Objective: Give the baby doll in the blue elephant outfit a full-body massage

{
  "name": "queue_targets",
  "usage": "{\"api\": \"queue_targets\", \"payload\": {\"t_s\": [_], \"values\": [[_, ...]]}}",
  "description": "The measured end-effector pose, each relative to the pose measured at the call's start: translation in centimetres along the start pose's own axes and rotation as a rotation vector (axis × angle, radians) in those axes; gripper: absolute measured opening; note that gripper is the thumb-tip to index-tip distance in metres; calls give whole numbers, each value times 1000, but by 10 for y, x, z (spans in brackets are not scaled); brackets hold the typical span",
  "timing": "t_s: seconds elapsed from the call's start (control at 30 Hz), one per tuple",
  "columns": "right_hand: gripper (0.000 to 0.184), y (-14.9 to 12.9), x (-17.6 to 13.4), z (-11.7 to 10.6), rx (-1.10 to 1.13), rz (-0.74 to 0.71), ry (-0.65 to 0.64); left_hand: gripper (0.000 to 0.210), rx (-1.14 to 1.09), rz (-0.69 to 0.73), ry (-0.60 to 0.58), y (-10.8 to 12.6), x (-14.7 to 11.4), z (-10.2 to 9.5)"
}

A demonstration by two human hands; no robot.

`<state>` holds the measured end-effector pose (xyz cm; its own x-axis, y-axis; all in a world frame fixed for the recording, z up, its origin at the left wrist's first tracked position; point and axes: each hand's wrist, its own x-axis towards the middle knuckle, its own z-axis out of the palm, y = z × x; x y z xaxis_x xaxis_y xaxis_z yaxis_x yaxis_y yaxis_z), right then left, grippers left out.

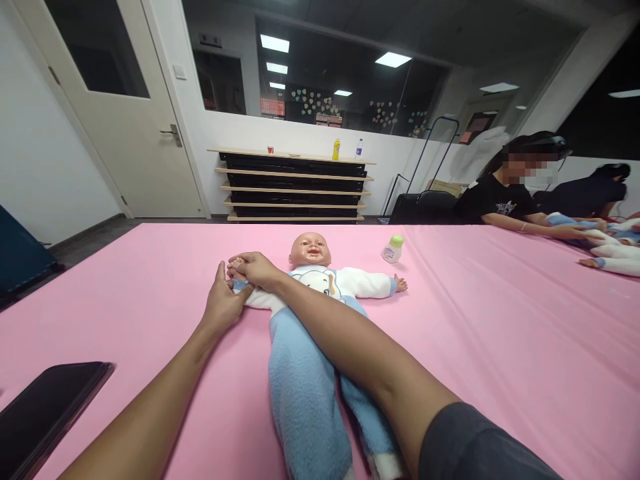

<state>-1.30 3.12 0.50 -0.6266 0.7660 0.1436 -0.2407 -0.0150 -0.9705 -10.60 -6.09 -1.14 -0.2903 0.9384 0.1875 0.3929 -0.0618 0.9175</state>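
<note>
A baby doll [305, 333] lies face up, in a white top with a bear print and light blue trousers. My left hand [223, 300] grips the blue cuff of the doll's sleeve on the left side, thumb pointing up. My right hand [259, 271] reaches across the doll's body, its fingers closed on the small doll hand [236, 269]. My hands partly cover that hand and cuff. The doll's other arm [370, 283] stretches out to the right. Beyond it stands a small white bottle with a green cap [393, 249].
A pink cloth [500, 347] covers the table. A dark phone [53, 407] lies at the near left. Behind the table are stacked shelf boards [295, 175] with bottles on top. At the right, a person [505, 200] handles another doll; someone else bends over behind.
</note>
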Motion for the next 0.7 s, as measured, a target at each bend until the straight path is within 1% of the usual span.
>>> {"api": "queue_targets", "payload": {"t_s": [0.07,0.13,0.2,0.23,0.33,0.43,0.6,0.7], "values": [[9,0,-1,0,69,17,-36,107,4,29,3,-1,1,1],[11,0,-1,-1,70,18,-48,104,-9,67,16,-2,1,1],[4,2,0,-2,36,11,-27,104,-23,80,16,-2,1,1],[4,3,1,-2,17,9,-10,105,-25,70,5,-2,1,0],[14,8,5,-4,-36,3,39,105,-35,46,-32,-1,0,-1],[18,14,11,-6,-54,-3,77,100,-42,62,-19,0,0,0],[29,19,16,-6,-1,-9,117,91,-92,135,-15,1,1,3],[34,17,14,-5,33,2,138,89,-94,132,-21,0,1,4]]}}
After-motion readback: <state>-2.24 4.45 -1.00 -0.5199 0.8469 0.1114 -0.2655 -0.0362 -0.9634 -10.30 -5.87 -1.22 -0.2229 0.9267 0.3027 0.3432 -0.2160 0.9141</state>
